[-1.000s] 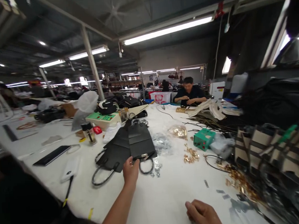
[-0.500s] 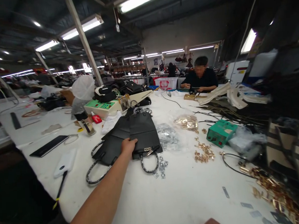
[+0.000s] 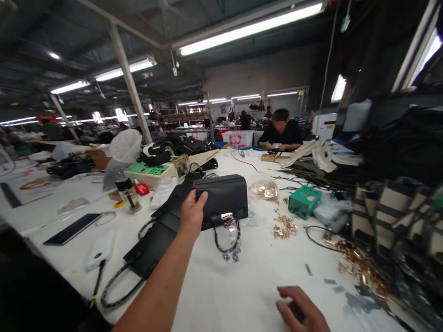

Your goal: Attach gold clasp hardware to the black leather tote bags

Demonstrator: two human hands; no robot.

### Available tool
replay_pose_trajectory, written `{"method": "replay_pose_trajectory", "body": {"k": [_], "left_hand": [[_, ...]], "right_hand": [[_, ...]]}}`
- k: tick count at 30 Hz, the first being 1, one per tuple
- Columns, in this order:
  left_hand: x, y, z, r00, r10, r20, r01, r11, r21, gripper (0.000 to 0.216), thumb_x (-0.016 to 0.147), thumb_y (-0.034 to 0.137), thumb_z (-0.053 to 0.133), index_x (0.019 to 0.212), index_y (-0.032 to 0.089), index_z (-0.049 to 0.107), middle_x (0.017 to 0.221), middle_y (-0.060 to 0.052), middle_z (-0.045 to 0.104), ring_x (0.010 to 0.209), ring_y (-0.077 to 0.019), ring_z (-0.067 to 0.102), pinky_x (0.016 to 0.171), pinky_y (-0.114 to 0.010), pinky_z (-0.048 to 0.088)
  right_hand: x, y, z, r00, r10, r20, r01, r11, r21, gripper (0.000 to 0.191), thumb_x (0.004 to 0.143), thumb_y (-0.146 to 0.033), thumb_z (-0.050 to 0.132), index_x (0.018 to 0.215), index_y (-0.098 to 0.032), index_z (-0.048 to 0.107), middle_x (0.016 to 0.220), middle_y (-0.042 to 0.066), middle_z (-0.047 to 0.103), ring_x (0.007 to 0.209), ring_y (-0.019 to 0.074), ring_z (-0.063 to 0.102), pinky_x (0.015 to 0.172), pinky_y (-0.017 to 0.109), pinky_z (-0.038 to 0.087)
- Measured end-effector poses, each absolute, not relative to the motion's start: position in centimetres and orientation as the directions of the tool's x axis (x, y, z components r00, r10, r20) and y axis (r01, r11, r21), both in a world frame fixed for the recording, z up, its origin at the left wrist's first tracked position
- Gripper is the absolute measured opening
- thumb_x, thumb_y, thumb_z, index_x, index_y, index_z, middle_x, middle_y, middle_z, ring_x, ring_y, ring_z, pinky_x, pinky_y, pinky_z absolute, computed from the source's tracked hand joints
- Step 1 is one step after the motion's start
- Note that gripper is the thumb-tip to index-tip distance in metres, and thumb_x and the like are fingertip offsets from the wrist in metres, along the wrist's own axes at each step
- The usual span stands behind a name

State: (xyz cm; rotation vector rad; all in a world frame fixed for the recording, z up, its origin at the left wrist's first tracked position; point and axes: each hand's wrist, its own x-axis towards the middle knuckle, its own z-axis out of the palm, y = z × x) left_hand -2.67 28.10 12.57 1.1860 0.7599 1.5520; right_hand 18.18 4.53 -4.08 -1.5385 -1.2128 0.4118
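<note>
Gripped at its left edge, the black bag (image 3: 225,198) hung in the left hand (image 3: 192,213), whose fingers were closed over its top, above the white table (image 3: 231,294). Its loop handle (image 3: 227,242) dangled below. Other black bags (image 3: 151,244) lay beneath. Gold fittings (image 3: 284,227) and a green box (image 3: 303,201) sat to the right. The right hand (image 3: 303,315) hovered with fingers loose and empty, its wrist cut off by the frame. Striped bags (image 3: 391,216) at far right were blurred.
</note>
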Motion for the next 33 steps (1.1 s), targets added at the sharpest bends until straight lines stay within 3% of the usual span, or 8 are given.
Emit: {"method": "replay_pose_trajectory", "body": {"k": [5,9,11,15,21,24,28,33], "left_hand": [[-1.1,18.6,19.9,0.041,0.873,0.486,-0.492,-0.405,0.77,0.039,0.078,0.032,0.073,0.114,0.02,0.065,0.11,-0.004,0.072,0.102,-0.0213,0.065,0.093,-0.034,0.049],[-0.1,10.2,21.5,0.17,0.924,0.341,-0.626,-0.166,0.762,0.038,0.078,0.032,0.074,0.113,0.019,0.066,0.105,-0.006,0.074,0.098,-0.0221,0.067,0.092,-0.037,0.051],[0.1,6.3,21.0,0.27,0.931,0.247,-0.638,-0.019,0.77,0.033,0.078,0.032,0.073,0.108,0.018,0.067,0.102,-0.006,0.074,0.095,-0.0224,0.068,0.091,-0.037,0.051],[-1.0,0.4,19.4,0.462,0.874,0.153,-0.574,0.164,0.803,0.033,0.082,0.033,0.069,0.111,0.017,0.066,0.096,-0.008,0.074,0.086,-0.0214,0.069,0.082,-0.033,0.053],[-4.9,-3.1,17.6,0.305,0.938,0.163,-0.174,-0.113,0.978,0.034,0.082,0.051,0.064,0.074,0.018,0.067,0.062,-0.001,0.063,0.06,-0.0171,0.058,0.058,-0.027,0.047],[-5.9,-3.9,17.4,0.105,0.92,0.378,-0.161,-0.359,0.919,0.029,0.078,0.047,0.069,0.086,0.019,0.07,0.087,-0.004,0.071,0.085,-0.0229,0.063,0.078,-0.03,0.049],[-6.6,-5.2,19.2,0.379,0.828,0.413,-0.395,-0.259,0.881,0.058,0.085,0.059,0.05,0.116,0.014,0.066,0.118,-0.015,0.067,0.114,-0.0338,0.057,0.099,-0.043,0.043],[-6.7,-5.6,22.3,0.644,0.707,0.294,-0.399,-0.018,0.917,0.047,0.076,0.048,0.069,0.11,0.016,0.071,0.106,-0.016,0.073,0.108,-0.0383,0.063,0.093,-0.048,0.048]], "right_hand": [[20.2,3.1,3.2,0.415,0.644,0.643,0.708,0.216,-0.672,0.056,0.086,-0.048,0.06,0.135,-0.024,0.049,0.121,0.012,0.058,0.089,0.0226,0.067,0.07,0.036,0.059],[22.1,-1.3,11.2,0.211,0.343,0.915,0.936,0.199,-0.29,0.078,0.08,-0.039,0.072,0.147,-0.026,0.034,0.146,0.016,0.04,0.131,0.0364,0.044,0.103,0.058,0.041],[22.4,-4.5,14.4,-0.003,0.331,0.943,0.962,0.26,-0.088,0.069,0.082,-0.033,0.069,0.144,-0.032,0.039,0.152,0.012,0.035,0.135,0.0376,0.039,0.105,0.059,0.037],[21.8,-11.1,18.2,-0.289,0.429,0.856,0.898,0.432,0.086,0.032,0.094,-0.04,0.048,0.123,-0.037,0.062,0.131,0.004,0.062,0.127,0.0303,0.051,0.107,0.051,0.037],[19.4,-16.5,22.2,-0.111,0.613,0.782,0.853,0.463,-0.242,0.031,0.092,-0.046,0.051,0.108,-0.029,0.071,0.099,0.007,0.074,0.094,0.0244,0.068,0.089,0.038,0.052],[18.3,-16.9,23.3,0.122,0.764,0.634,0.675,0.405,-0.617,0.024,0.085,-0.044,0.063,0.092,-0.023,0.073,0.088,0.005,0.073,0.077,0.0213,0.068,0.068,0.03,0.056],[16.9,-16.9,24.4,0.3,0.911,0.284,0.171,0.242,-0.955,0.031,0.076,-0.046,0.073,0.091,-0.019,0.069,0.084,0.004,0.073,0.071,0.0201,0.068,0.058,0.026,0.055],[15.8,-16.7,25.8,0.212,0.97,0.119,-0.207,0.163,-0.965,0.049,0.067,-0.044,0.081,0.106,-0.02,0.062,0.085,0.005,0.073,0.069,0.0208,0.07,0.059,0.029,0.056]]}}
